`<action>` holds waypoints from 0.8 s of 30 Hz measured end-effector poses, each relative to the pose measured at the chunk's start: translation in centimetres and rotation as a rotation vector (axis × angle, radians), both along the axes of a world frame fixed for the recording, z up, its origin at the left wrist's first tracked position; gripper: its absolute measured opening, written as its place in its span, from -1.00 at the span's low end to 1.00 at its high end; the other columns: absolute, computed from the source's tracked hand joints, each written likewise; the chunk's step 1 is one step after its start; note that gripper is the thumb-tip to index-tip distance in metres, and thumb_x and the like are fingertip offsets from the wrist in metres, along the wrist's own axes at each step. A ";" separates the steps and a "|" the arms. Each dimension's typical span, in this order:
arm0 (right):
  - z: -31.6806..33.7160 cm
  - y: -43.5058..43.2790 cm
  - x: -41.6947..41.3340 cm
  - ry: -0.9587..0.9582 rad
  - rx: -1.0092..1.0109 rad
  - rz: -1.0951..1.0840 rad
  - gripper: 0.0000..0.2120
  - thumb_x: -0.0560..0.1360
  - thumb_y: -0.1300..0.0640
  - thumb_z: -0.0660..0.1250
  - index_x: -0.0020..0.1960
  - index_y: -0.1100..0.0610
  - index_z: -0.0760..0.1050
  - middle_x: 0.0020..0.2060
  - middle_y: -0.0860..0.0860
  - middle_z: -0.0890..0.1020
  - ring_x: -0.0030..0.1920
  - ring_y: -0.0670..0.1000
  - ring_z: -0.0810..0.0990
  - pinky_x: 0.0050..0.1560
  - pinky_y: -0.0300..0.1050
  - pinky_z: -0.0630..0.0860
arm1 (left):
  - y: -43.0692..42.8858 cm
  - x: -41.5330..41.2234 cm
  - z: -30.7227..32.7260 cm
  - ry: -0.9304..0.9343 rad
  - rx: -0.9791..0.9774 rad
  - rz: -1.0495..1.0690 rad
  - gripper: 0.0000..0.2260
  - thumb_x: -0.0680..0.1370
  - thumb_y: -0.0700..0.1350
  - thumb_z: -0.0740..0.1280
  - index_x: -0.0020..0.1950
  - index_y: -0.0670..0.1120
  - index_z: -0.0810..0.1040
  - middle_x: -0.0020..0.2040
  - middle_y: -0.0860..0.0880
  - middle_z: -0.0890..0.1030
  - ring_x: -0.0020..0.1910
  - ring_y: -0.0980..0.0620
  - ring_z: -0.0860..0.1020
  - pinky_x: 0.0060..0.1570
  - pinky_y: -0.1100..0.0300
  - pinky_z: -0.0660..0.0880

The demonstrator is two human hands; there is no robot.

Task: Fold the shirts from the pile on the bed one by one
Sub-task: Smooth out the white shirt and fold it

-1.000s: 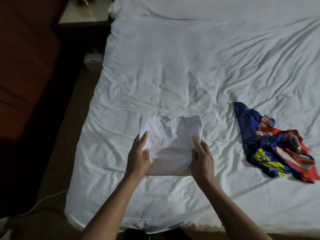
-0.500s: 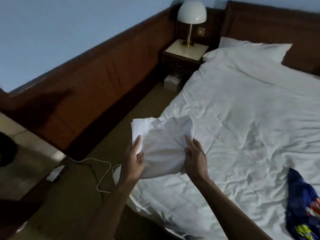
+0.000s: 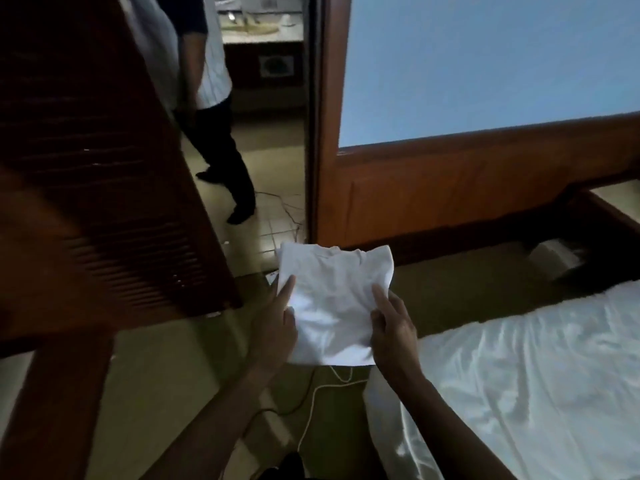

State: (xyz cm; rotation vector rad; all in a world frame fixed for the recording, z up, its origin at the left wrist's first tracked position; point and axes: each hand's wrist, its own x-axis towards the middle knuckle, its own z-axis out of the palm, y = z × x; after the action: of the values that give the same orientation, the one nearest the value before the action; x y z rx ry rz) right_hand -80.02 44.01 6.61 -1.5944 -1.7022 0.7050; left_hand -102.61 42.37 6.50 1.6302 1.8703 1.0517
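Hands first, at the centre of my view: my left hand (image 3: 277, 327) grips the left edge of the folded white shirt (image 3: 332, 306), and my right hand (image 3: 393, 332) grips its right edge. On each hand the forefinger lies straight along the top of the cloth with the thumb just beside it, pinching the fabric. The other fingers are under the shirt, so I cannot tell how they lie. The shirt is held flat in the air, roughly square, with its collar edge turned away from me. It hangs over the floor (image 3: 450, 299), just beside the near corner of the bed (image 3: 519, 375).

The bed fills the frame at 4 o'clock, under a creased white sheet. At 6 o'clock, below the shirt, a white cable (image 3: 313, 400) trails across the floor. At 9 o'clock a dark louvred wooden door (image 3: 104, 185) slants across the left side. Out at 2 o'clock a pale box (image 3: 557, 258) sits on the floor, too blurred for me to tell what it is.

Farther off, at 1 o'clock, a wooden wall panel (image 3: 467, 188) runs beneath a pale blue wall (image 3: 485, 64). At 11 o'clock, through an open doorway, a second person (image 3: 211, 98) in a light top and dark trousers stands on tiled floor.
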 end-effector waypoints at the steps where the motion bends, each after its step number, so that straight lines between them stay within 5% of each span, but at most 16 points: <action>1: -0.1 0.7 -2.3 -0.018 0.008 0.058 -0.53 0.68 0.23 0.22 0.57 0.00 0.35 0.46 0.10 0.43 0.26 0.00 0.52 0.14 -0.02 0.60 | -0.4 -2.1 0.3 -0.013 0.023 0.049 -0.52 0.68 -0.26 0.20 0.61 -0.01 0.33 0.52 -0.10 0.43 0.37 0.15 0.42 0.32 0.19 0.44; 4: -0.1 2.3 -9.0 -0.047 -0.023 0.227 -0.51 0.69 0.18 0.23 0.59 -0.05 0.29 0.49 0.08 0.40 0.31 0.01 0.52 0.23 0.10 0.62 | -2.4 -7.8 1.2 -0.028 -0.009 0.188 -0.50 0.69 -0.29 0.23 0.62 -0.02 0.30 0.57 0.01 0.27 0.34 0.23 0.39 0.24 0.64 0.21; 6: 0.2 3.1 -13.4 -0.061 -0.044 0.318 -0.49 0.69 0.19 0.22 0.60 -0.06 0.27 0.52 0.06 0.38 0.41 0.07 0.47 0.34 0.17 0.54 | -3.8 -11.2 1.3 -0.051 -0.036 0.284 -0.49 0.69 -0.28 0.23 0.63 -0.02 0.27 0.61 0.00 0.21 0.28 0.25 0.38 0.07 0.73 0.20; 8: 0.6 3.6 -17.6 -0.085 -0.062 0.402 -0.50 0.69 0.20 0.21 0.61 -0.02 0.27 0.53 0.09 0.37 0.44 0.10 0.43 0.38 0.18 0.50 | -5.0 -14.4 1.1 -0.043 -0.072 0.381 -0.48 0.70 -0.23 0.23 0.65 0.01 0.23 0.63 -0.04 0.22 0.32 0.17 0.36 0.05 0.69 0.23; 10: 0.6 4.0 -21.6 -0.131 -0.052 0.497 -0.50 0.69 0.18 0.22 0.61 0.03 0.28 0.53 0.13 0.37 0.42 0.13 0.45 0.38 0.15 0.50 | -6.2 -17.4 0.7 -0.009 -0.092 0.494 -0.47 0.70 -0.21 0.25 0.65 0.04 0.24 0.64 -0.08 0.24 0.43 0.05 0.39 0.25 0.52 0.23; 12: 0.6 4.5 -25.5 -0.192 -0.045 0.592 -0.49 0.69 0.17 0.21 0.62 0.02 0.26 0.56 0.12 0.35 0.43 0.12 0.45 0.39 -0.04 0.44 | -7.3 -20.1 0.5 0.002 -0.103 0.582 -0.48 0.69 -0.21 0.28 0.64 0.02 0.28 0.65 -0.09 0.23 0.52 -0.07 0.35 0.34 0.32 0.24; 16: 0.7 6.1 -33.2 -0.202 -0.081 0.749 -0.53 0.73 0.16 0.14 0.62 0.00 0.24 0.59 0.03 0.29 0.50 0.03 0.37 0.30 -0.43 0.09 | -8.7 -25.1 0.3 0.016 -0.125 0.759 -0.50 0.68 -0.22 0.27 0.62 0.00 0.31 0.63 -0.09 0.28 0.41 -0.08 0.45 0.21 0.32 0.29; 18: 0.1 7.3 -37.1 -0.206 -0.070 0.836 -0.54 0.73 0.15 0.13 0.62 0.00 0.24 0.58 0.01 0.31 0.49 -0.01 0.38 0.29 -0.48 0.07 | -8.8 -27.5 0.1 -0.004 -0.139 0.848 -0.50 0.67 -0.25 0.28 0.61 0.00 0.33 0.60 -0.11 0.33 0.34 -0.09 0.51 0.12 0.38 0.31; 21: -0.9 9.2 -43.0 -0.212 -0.086 0.979 -0.51 0.70 0.13 0.22 0.61 -0.04 0.27 0.55 -0.01 0.36 0.48 0.02 0.39 0.41 -0.25 0.34 | -8.7 -31.4 -0.2 -0.041 -0.117 0.970 -0.47 0.64 -0.31 0.30 0.58 0.00 0.38 0.55 -0.17 0.40 0.31 -0.07 0.55 0.06 0.53 0.31; 23: -1.2 10.8 -46.9 -0.232 -0.071 1.062 -0.46 0.66 0.16 0.31 0.60 -0.06 0.30 0.52 -0.01 0.40 0.49 0.05 0.39 0.47 0.10 0.40 | -8.5 -33.8 -0.4 -0.075 -0.138 1.065 -0.45 0.61 -0.31 0.29 0.58 0.02 0.39 0.52 -0.19 0.44 0.29 -0.10 0.56 0.13 0.33 0.44; 24: -1.1 11.6 -48.9 -0.222 -0.072 1.098 -0.46 0.65 0.19 0.32 0.59 -0.05 0.32 0.51 0.00 0.41 0.48 0.06 0.41 0.49 0.12 0.38 | -8.3 -34.9 -0.5 -0.100 -0.153 1.120 -0.45 0.60 -0.27 0.28 0.58 0.04 0.39 0.50 -0.20 0.45 0.29 -0.14 0.56 0.16 0.19 0.49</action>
State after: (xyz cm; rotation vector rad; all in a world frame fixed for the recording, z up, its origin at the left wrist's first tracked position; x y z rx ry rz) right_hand -128.90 55.64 5.51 -0.6628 -2.7285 1.1114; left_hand -137.52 34.03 5.98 0.3152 2.7268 1.2636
